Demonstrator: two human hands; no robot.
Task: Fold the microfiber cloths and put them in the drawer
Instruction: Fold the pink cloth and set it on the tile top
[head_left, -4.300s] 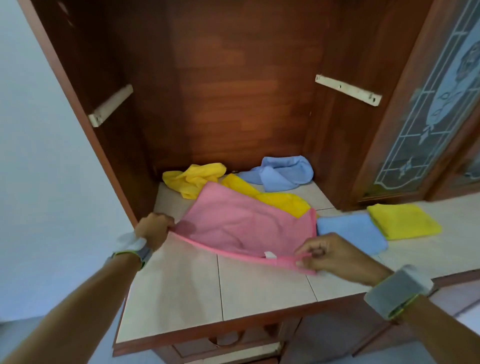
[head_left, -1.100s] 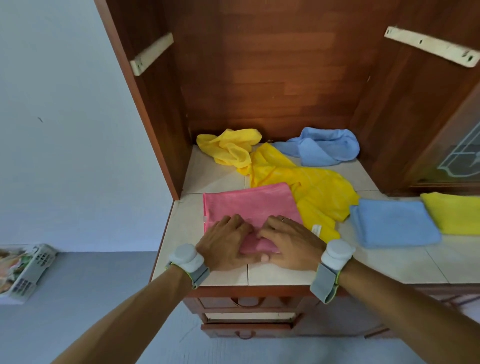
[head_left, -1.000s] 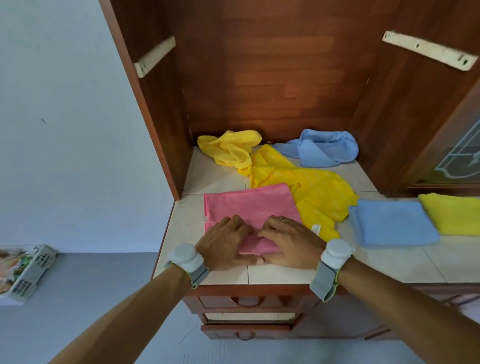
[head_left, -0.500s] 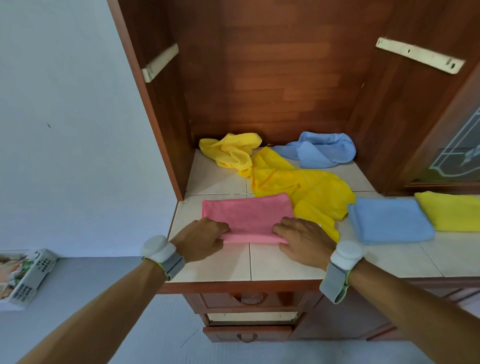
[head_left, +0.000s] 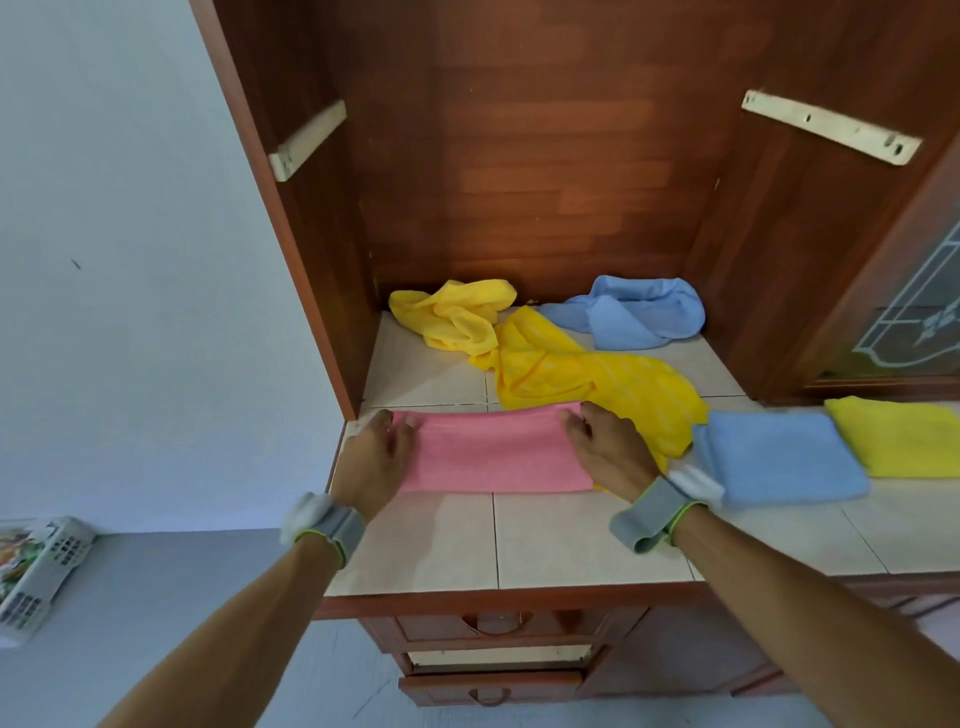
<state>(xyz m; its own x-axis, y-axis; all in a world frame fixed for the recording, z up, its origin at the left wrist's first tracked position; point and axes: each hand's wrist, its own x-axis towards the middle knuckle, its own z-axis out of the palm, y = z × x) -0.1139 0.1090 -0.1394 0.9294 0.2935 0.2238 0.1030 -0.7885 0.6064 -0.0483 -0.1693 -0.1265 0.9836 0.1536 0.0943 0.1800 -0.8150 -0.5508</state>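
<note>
On my tiled bench (head_left: 571, 540) the pink cloth (head_left: 493, 457) lies as a flat folded strip. My left hand (head_left: 371, 465) is at its left end, my right hand (head_left: 610, 454) at its right, fingers (head_left: 571, 423) pinching its far corners.

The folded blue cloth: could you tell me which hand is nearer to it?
Right. The right hand holds the pink cloth at its right end, beside the folded blue cloth; the left hand holds the opposite end.
</note>
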